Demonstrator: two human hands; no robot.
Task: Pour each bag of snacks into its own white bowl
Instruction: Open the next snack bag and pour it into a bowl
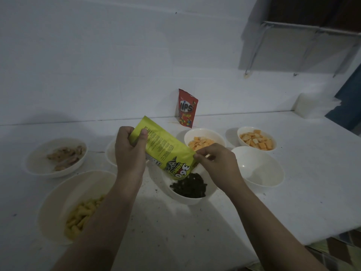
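You are tipping the yellow bag (166,148) mouth-down over the bowl of dark snacks (192,189), your left hand (130,151) gripping its upper end and your right hand (216,163) pinching the lower corner by the opening. Pouring is under way; next, I judge, you are needing the empty bowl (259,167) just to the right and the red bag (187,108) standing against the wall. Filled bowls are crowding both sides, leaving open counter (293,208) mainly at front right.
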